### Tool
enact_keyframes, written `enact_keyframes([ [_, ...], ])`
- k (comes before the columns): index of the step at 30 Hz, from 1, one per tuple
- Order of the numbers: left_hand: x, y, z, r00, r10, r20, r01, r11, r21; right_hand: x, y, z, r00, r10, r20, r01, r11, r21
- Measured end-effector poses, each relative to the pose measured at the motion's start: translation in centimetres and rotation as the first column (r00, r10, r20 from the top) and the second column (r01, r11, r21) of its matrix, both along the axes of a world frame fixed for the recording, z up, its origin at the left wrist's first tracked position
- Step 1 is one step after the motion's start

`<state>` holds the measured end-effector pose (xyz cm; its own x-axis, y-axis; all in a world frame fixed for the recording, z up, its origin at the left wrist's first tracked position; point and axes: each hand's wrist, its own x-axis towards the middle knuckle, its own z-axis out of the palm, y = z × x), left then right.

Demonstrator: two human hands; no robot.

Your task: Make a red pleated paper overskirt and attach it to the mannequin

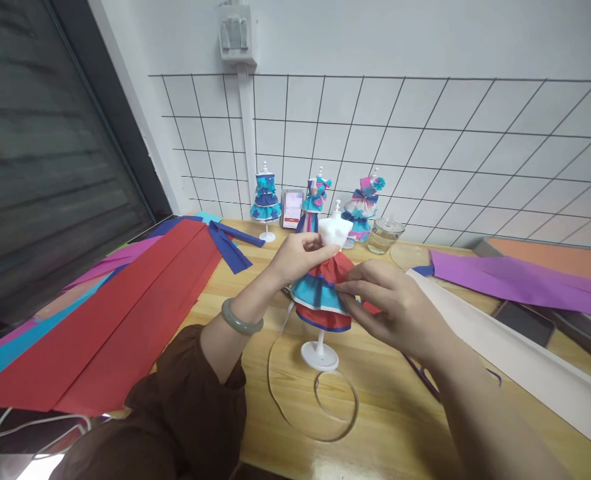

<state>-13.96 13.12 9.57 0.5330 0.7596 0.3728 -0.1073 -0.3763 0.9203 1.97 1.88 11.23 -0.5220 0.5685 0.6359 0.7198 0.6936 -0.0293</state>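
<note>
A small white dress form (335,230) stands upright on a round white base (319,356). Its tiered skirt (318,293) is red and light blue with dark blue and white edging. My left hand (300,257) is closed around the waist, thumb across the front at the skirt's top edge. With fingers pinched together, my right hand (388,297) grips the right side of the skirt's upper red tier. A thin pale ribbon (270,373) trails from beside the skirt and loops on the table in front of the base.
Three dressed mini forms, one at the left (265,200), stand behind near a phone (292,208) and a glass cup (384,236). Red sheets (125,313) and dark blue strips (233,247) lie left. Purple (515,280) and white strips (505,347) lie right, partly over a dark phone-like slab (524,323).
</note>
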Motion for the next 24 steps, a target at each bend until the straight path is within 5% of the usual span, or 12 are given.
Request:
enact_keyframes([
  [3,-0.3,0.0,0.2,0.996,-0.081,-0.023,0.081,0.997,-0.002,0.6,-0.3,0.6,0.975,-0.015,-0.221,-0.007,0.995,-0.098],
  [6,-0.6,-0.1,0.3,0.977,-0.207,-0.052,0.206,0.978,-0.013,1.6,0.1,0.8,0.905,-0.205,-0.372,0.117,0.962,-0.247],
  [10,-0.6,-0.2,0.2,0.946,-0.302,-0.117,0.306,0.952,0.019,2.8,0.8,0.6,0.908,-0.304,-0.29,0.066,0.785,-0.616],
  [15,-0.6,-0.3,0.3,0.923,-0.341,-0.18,0.361,0.929,0.088,3.2,1.2,0.3,0.901,-0.323,-0.289,-0.008,0.653,-0.757],
  [24,-0.6,-1.2,1.0,0.928,-0.182,-0.325,0.283,0.912,0.296,2.5,1.2,-0.7,0.884,-0.39,-0.257,0.102,0.698,-0.708],
])
